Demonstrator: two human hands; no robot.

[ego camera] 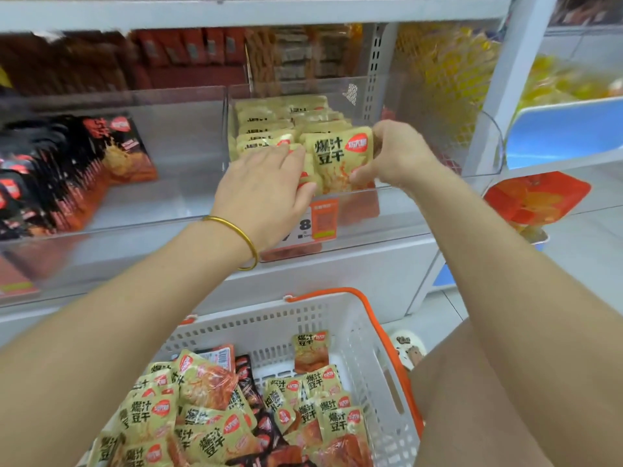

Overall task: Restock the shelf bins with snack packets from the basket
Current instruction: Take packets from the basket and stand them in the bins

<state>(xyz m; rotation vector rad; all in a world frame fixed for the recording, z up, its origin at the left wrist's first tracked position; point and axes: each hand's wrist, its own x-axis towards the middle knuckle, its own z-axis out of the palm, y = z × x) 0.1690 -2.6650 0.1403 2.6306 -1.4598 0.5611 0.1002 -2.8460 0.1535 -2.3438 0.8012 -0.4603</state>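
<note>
Black packets fill the bin left of yours; basket near. Your R hand pinches the front packet; L hand flat, fingers straight, touching the row.

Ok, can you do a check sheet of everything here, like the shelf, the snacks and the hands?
Surface: white shelf with clear bins.
Job's things: yellow packets stand in rows in the middle bin; more lie in the basket, mixed with dark ones.
Clutter: black packets fill the bin to the left; price tag on the bin front.
Grippers: left hand rests flat on the packets; right hand grips the front packet.
Cables: nothing seen.
Surroundings: blue tray, tiled floor.
</note>
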